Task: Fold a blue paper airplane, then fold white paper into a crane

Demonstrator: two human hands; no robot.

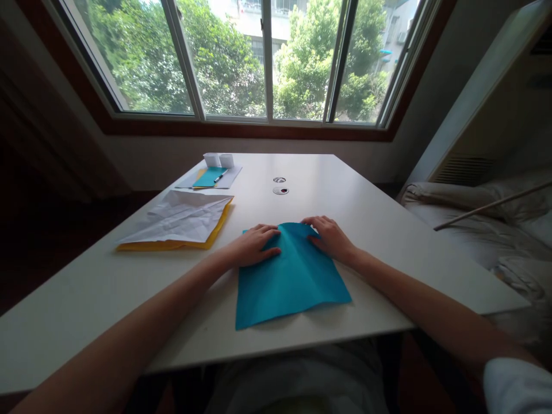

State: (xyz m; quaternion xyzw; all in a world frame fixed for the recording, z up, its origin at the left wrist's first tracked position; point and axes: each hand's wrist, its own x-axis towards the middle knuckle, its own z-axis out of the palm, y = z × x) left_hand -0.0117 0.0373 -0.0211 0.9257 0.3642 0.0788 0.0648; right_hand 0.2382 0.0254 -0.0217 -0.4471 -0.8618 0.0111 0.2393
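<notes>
2 hands, left hand point(254, 244) and right hand point(330, 237), press flat, palms down, on blue paper point(290, 282).

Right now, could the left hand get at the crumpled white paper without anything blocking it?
Probably yes: the left hand rests on the blue sheet, and only bare table separates it from the crumpled white paper.
</notes>
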